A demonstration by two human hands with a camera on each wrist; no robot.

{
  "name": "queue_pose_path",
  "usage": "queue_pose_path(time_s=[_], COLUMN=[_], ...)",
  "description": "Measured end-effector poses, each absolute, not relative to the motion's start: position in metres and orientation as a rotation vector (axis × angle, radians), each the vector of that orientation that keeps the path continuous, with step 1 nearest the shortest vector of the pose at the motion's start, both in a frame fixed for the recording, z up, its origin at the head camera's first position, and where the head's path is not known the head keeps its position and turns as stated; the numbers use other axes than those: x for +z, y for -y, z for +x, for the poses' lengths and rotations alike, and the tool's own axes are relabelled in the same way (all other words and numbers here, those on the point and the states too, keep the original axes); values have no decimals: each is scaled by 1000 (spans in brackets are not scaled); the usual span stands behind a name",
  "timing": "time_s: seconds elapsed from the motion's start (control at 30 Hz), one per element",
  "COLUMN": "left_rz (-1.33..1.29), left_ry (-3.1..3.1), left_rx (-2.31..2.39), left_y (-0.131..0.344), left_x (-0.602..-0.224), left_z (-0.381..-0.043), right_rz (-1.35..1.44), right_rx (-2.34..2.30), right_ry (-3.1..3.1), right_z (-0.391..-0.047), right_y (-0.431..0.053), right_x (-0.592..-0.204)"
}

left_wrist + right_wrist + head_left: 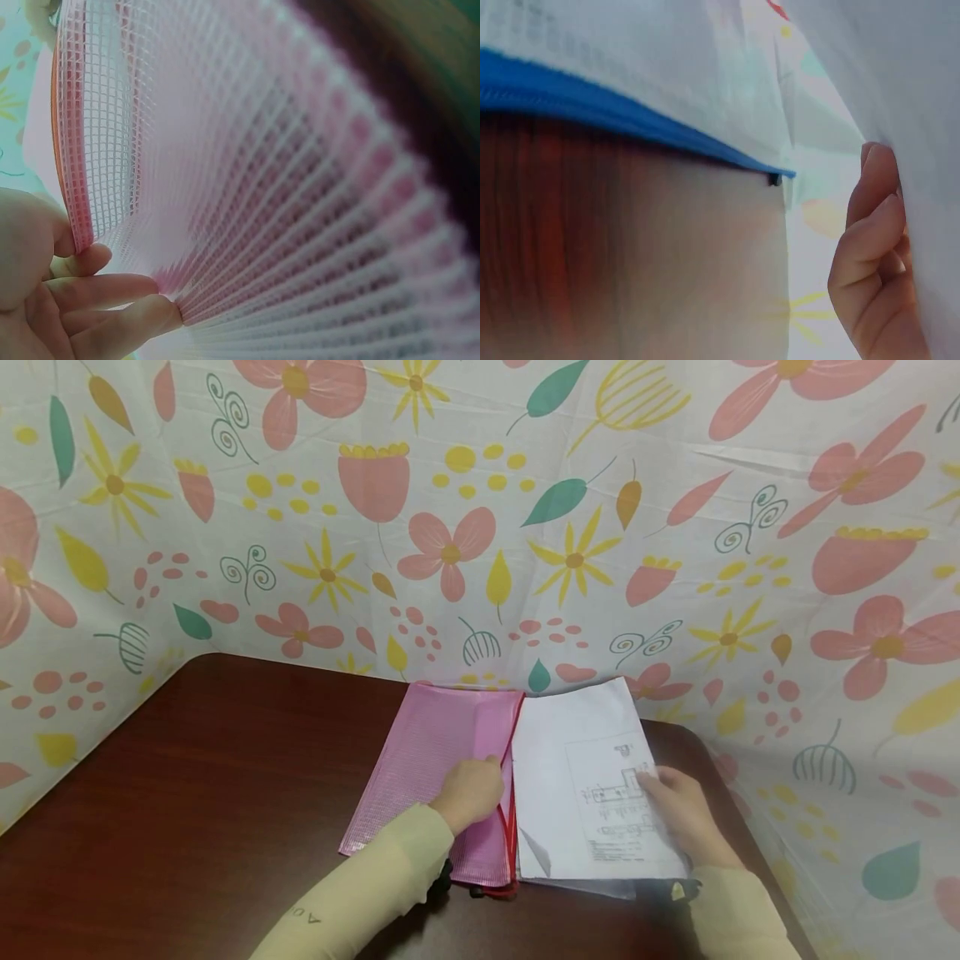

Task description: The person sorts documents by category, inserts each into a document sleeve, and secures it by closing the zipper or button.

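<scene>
A pink mesh zip pouch point(435, 760) with a red zipper edge lies on the dark brown table point(210, 793). My left hand point(474, 792) grips the pouch's right edge, and in the left wrist view its fingers point(105, 292) curl round the mesh point(247, 187). To the right lie white papers point(577, 768) with a printed diagram. My right hand point(675, 806) holds their right edge, thumb on top. In the right wrist view its fingers point(874, 247) curl against the paper point(900, 82). A blue zipper edge point(630, 116) shows under the sheets.
A floral cloth point(480, 510) hangs behind and round the table's sides. The table's rounded back corners sit close to the cloth. A clear pouch edge point(600, 887) shows under the papers near the front.
</scene>
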State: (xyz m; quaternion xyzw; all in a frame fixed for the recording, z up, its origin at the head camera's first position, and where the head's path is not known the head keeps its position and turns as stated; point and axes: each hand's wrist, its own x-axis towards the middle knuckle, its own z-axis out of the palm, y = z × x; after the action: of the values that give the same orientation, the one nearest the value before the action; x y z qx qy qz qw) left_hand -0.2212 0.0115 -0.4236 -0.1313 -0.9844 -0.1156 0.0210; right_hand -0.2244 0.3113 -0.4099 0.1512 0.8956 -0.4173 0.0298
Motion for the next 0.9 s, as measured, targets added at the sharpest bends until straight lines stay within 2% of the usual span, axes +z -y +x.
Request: queue_pose_path(time_s=[0.23, 0.47, 0.7, 0.9], left_rz=[-398, -566, -586, -702], left_ry=[3036, 2986, 3122, 3248], left_rx=[-435, -456, -431, -426], left_y=[-12, -12, -13, -15], left_x=[-423, -423, -416, -403], left_z=[-220, -221, -218, -210], right_rz=[455, 498, 501, 544], right_rx=[-1283, -1371, -1382, -1415], right_ry=[-2802, -2814, -2834, -2807], right_z=[-223, -220, -223, -225], right_y=[-301, -286, -280, -279], right_x=[-405, -399, -401, -406])
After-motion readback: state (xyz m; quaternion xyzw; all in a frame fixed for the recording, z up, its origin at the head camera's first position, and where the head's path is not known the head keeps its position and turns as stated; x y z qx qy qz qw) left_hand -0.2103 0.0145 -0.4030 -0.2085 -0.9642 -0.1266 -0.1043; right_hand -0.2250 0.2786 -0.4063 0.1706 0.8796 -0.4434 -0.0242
